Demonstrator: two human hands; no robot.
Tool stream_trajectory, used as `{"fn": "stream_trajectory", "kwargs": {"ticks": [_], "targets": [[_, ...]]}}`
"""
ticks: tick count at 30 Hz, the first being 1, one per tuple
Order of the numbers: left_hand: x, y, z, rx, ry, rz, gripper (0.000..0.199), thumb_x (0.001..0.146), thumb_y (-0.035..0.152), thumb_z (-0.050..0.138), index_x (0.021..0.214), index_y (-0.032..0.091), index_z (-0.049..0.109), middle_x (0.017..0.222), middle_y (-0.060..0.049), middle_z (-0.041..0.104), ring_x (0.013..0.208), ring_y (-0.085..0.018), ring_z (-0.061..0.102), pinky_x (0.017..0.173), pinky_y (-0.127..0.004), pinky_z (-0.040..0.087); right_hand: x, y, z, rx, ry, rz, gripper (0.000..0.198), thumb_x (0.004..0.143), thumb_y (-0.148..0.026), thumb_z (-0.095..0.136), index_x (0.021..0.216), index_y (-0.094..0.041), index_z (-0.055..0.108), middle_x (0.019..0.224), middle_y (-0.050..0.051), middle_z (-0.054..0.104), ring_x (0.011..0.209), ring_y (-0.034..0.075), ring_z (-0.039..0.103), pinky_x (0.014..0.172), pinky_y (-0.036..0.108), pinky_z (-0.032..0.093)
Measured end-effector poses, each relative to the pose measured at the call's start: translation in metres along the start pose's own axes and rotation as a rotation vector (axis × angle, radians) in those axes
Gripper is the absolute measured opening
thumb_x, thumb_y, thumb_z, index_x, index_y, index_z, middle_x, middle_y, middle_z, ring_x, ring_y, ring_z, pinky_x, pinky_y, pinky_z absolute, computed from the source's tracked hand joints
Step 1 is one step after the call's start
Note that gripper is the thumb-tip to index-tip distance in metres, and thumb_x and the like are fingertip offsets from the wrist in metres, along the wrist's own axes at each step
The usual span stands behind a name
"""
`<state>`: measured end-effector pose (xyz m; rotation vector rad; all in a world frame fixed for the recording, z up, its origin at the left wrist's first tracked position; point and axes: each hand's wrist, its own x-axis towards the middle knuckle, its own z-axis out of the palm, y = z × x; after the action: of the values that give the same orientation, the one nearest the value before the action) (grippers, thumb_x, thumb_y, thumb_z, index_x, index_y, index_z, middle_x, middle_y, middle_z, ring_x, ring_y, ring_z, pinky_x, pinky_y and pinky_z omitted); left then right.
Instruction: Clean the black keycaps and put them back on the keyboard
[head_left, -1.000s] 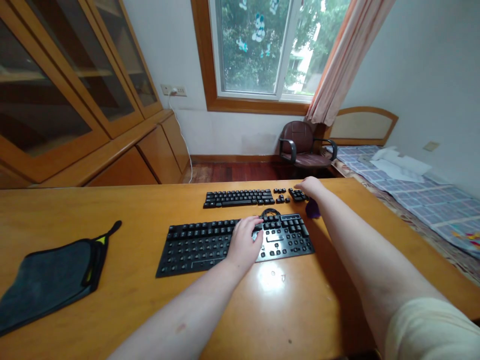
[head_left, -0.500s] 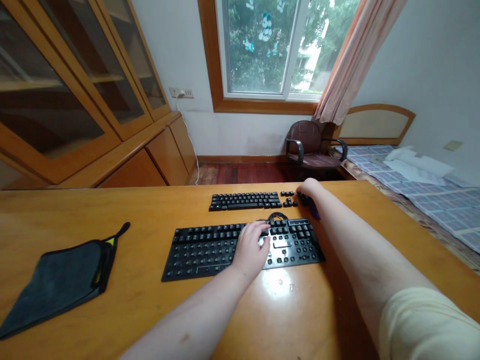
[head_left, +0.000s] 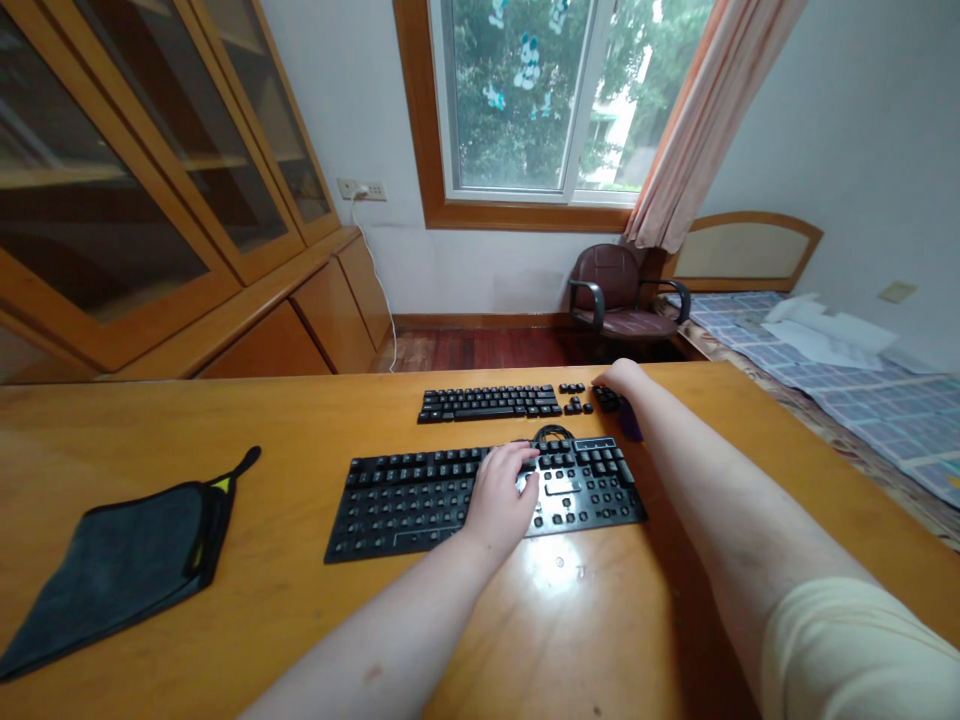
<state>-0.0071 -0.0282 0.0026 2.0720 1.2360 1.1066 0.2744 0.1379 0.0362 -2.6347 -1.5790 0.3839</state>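
A black keyboard lies on the wooden desk. Keycaps are off over much of it, baring its switches, while caps remain along its top rows. My left hand rests on it, right of the middle, fingers stretched out and spread. Behind the keyboard, loose black keycaps are laid out in keyboard order, with a small cluster to their right. My right hand is over another group of keycaps at the far right; its fingers are mostly hidden. A purple object, partly covered, shows under that wrist.
A folded dark grey cloth with a loop lies at the left of the desk. A coiled cable sits behind the keyboard. Beyond the desk stand a maroon armchair, a bed and a glass-fronted cabinet.
The view has shifted slightly. More of the keycaps by my right hand show now. My left hand stays in place on the keyboard.
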Motion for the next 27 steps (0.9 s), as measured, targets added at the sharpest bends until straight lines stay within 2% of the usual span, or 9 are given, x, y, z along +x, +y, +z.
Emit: {"fn": "stream_trajectory", "kwargs": {"ticks": [5,9,13,16,20,23,25,27], "targets": [[0.0,0.0,0.0,-0.007,0.01,0.01,0.027,0.077,0.013,0.053,0.102,0.022,0.06,0.111,-0.006,0.06,0.108,-0.021,0.052,0.097,-0.043,0.04,-0.001,-0.004,0.002,0.019,-0.003,-0.006,0.031,0.06,-0.034,0.074,0.073,-0.008,0.064,0.077,0.015,0.064,0.079,0.026,0.063,0.064,0.029,0.048],[0.0,-0.001,0.0,-0.006,0.015,0.018,0.027,0.077,0.013,0.053,0.102,0.021,0.06,0.111,-0.006,0.06,0.108,-0.021,0.053,0.097,-0.042,0.04,-0.001,-0.004,0.0,0.028,-0.003,0.006,0.025,0.062,-0.031,0.071,0.069,-0.007,0.064,0.07,0.014,0.063,0.076,0.026,0.063,0.062,0.028,0.048],[0.001,0.0,0.0,-0.002,0.02,0.019,0.026,0.076,0.012,0.054,0.101,0.021,0.061,0.11,-0.006,0.061,0.106,-0.021,0.054,0.096,-0.042,0.041,-0.006,-0.001,-0.014,0.041,0.016,0.025,0.025,0.066,-0.032,0.068,0.068,-0.007,0.064,0.066,0.013,0.062,0.07,0.024,0.063,0.059,0.028,0.047],[0.001,0.0,0.0,0.004,0.022,0.024,0.027,0.076,0.012,0.054,0.101,0.02,0.06,0.109,-0.006,0.061,0.106,-0.021,0.053,0.096,-0.042,0.041,-0.02,0.001,-0.031,0.128,0.076,0.007,0.029,0.067,-0.037,0.066,0.069,-0.008,0.065,0.06,0.009,0.059,0.06,0.021,0.06,0.055,0.028,0.045],[0.0,0.0,0.001,-0.002,0.023,0.035,0.029,0.076,0.011,0.054,0.103,0.02,0.059,0.111,-0.006,0.059,0.108,-0.02,0.052,0.097,-0.041,0.041,-0.072,-0.006,-0.041,0.5,0.123,-0.092,0.033,0.068,-0.042,0.064,0.077,-0.01,0.066,0.046,0.001,0.049,0.044,0.014,0.05,0.045,0.026,0.039],[-0.001,0.002,0.0,-0.036,0.027,0.057,0.031,0.079,0.016,0.055,0.11,0.021,0.056,0.114,-0.007,0.057,0.111,-0.021,0.051,0.099,-0.042,0.04,-0.133,-0.016,-0.024,0.753,-0.013,-0.183,0.035,0.065,-0.044,0.065,0.079,-0.012,0.065,0.04,-0.005,0.041,0.035,0.009,0.037,0.037,0.023,0.03],[-0.002,0.005,0.0,-0.077,0.011,0.07,0.038,0.079,0.02,0.057,0.117,0.022,0.052,0.116,-0.008,0.056,0.109,-0.02,0.052,0.098,-0.04,0.041,-0.172,-0.02,-0.003,0.89,-0.127,-0.249,0.031,0.063,-0.043,0.066,0.072,-0.014,0.064,0.037,-0.007,0.038,0.033,0.007,0.032,0.036,0.021,0.025],[-0.003,0.007,-0.001,-0.119,-0.028,0.071,0.043,0.078,0.021,0.059,0.12,0.022,0.05,0.114,-0.007,0.056,0.101,-0.018,0.056,0.093,-0.037,0.045,-0.202,-0.022,0.02,1.012,-0.266,-0.241,0.026,0.062,-0.041,0.066,0.066,-0.016,0.06,0.035,-0.008,0.036,0.032,0.006,0.028,0.034,0.021,0.02]]}}
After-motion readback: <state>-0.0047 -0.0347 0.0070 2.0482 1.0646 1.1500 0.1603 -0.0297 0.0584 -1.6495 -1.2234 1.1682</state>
